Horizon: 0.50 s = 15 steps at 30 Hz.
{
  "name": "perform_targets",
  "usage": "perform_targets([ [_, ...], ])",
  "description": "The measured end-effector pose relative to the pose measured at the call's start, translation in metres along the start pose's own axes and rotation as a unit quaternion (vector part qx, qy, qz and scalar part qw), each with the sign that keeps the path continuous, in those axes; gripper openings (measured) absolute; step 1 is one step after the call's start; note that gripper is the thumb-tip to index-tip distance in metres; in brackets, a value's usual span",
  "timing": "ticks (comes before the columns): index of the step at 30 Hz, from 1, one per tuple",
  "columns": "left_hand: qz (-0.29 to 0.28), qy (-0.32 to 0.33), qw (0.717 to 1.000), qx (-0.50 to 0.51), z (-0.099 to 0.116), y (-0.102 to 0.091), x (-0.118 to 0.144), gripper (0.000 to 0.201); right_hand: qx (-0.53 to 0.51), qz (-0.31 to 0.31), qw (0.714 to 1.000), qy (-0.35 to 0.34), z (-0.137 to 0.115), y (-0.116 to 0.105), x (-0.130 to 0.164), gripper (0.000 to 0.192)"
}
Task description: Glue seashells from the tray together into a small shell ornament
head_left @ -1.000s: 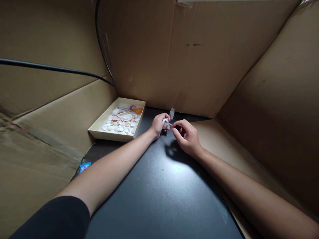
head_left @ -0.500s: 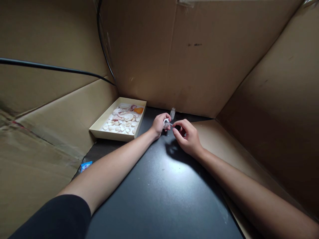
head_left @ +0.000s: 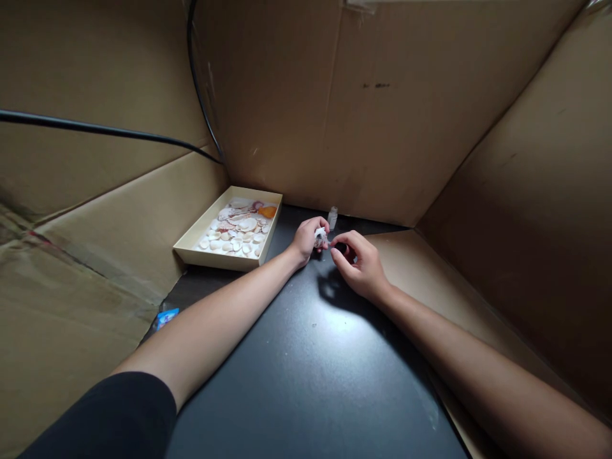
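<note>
My left hand (head_left: 306, 240) is closed around a small whitish, jagged object (head_left: 320, 238) with a dark opening, which looks like a seashell. Just to its right, the thumb and forefinger of my right hand (head_left: 359, 262) come together in a pinch. A thin, pale tip seems to run from those fingertips to the shell; it is too small to name. Behind both hands a small clear glass bottle (head_left: 333, 218) stands upright on the dark table (head_left: 306, 382).
At the far left sits a shallow cream tray (head_left: 217, 260) of seashells, with an orange piece (head_left: 267, 211) among them. A blue packet (head_left: 167, 317) lies by my left forearm. Cardboard walls (head_left: 382, 140) enclose the table, and a black cable (head_left: 105, 131) crosses at left.
The shell appears slightly turned in my left hand, its dark opening showing more. My right hand keeps its pinch at nearly the same spot. The whole view has shifted a little.
</note>
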<state>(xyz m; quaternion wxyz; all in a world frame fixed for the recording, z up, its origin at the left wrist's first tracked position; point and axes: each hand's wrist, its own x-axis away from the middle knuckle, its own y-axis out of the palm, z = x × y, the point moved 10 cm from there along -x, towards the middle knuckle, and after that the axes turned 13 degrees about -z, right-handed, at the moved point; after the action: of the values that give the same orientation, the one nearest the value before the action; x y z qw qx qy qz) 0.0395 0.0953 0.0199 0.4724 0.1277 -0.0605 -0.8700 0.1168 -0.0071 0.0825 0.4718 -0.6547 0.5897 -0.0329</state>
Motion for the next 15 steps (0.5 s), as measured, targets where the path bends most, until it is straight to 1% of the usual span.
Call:
perform_targets([
  [2, 0.002, 0.000, 1.000, -0.002, 0.000, 0.000, 0.000, 0.015, -0.001, -0.001, 1.000, -0.003, -0.001, 0.000, 0.000, 0.007],
  [6, -0.003, -0.008, 1.000, -0.002, -0.001, 0.001, 0.000, 0.015, 0.003, 0.015, 1.000, -0.009, -0.001, -0.006, 0.001, 0.007],
  [9, -0.009, -0.007, 1.000, 0.000, -0.001, 0.002, 0.000, 0.015, 0.001, 0.029, 0.999, -0.038, -0.012, -0.013, -0.001, 0.013],
  [11, -0.002, 0.000, 1.000, 0.002, 0.001, 0.001, 0.000, 0.016, -0.016, 0.026, 0.997, -0.075, -0.033, -0.019, -0.003, 0.025],
  [12, 0.003, 0.000, 1.000, 0.002, 0.001, 0.000, 0.000, 0.016, -0.028, 0.004, 0.995, -0.095, -0.048, -0.019, -0.004, 0.032],
  [13, 0.004, -0.003, 1.000, 0.001, 0.001, 0.000, 0.000, 0.017, -0.045, -0.029, 0.992, -0.112, -0.066, -0.018, -0.005, 0.037],
  [15, -0.001, -0.014, 1.000, 0.001, -0.001, 0.001, 0.000, 0.017, -0.086, -0.117, 0.979, -0.143, -0.105, -0.015, -0.003, 0.040],
])
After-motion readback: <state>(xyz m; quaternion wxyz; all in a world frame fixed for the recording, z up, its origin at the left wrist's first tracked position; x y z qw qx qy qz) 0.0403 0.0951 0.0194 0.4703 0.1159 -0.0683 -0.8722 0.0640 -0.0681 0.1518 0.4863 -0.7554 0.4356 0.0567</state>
